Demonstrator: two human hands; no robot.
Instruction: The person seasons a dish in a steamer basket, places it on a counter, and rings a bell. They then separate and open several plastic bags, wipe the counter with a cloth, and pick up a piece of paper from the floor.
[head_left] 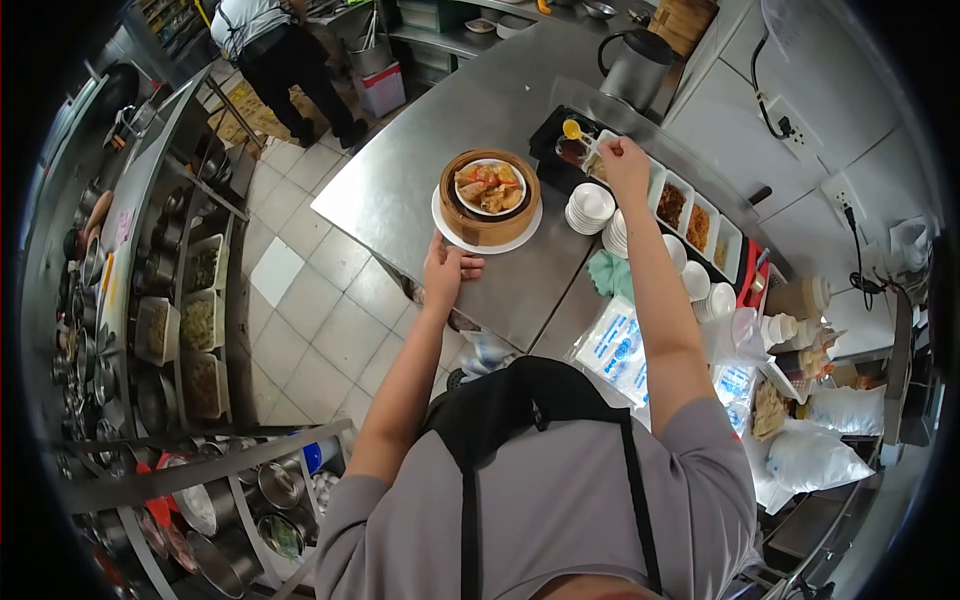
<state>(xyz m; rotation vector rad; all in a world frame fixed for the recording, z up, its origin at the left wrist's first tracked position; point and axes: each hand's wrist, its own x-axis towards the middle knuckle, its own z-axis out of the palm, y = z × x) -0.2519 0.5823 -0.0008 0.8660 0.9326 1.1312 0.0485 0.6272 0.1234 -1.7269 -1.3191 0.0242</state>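
A bamboo steamer sits on a white plate on the steel counter. Inside it is a white bowl of food in pieces with red strips on top. My left hand rests at the plate's near edge, fingers apart, one touching or nearly touching the rim. My right hand reaches over the row of condiment containers, its fingers pinched together. What they grip is too small to make out. Just left of those fingers, a yellow spoon rests over a dark sauce container.
Stacks of small white bowls, a green cloth and plastic bags lie along the counter. A metal jug stands at the back. Another person stands at the upper left. Shelves with pans and food tubs line the left side.
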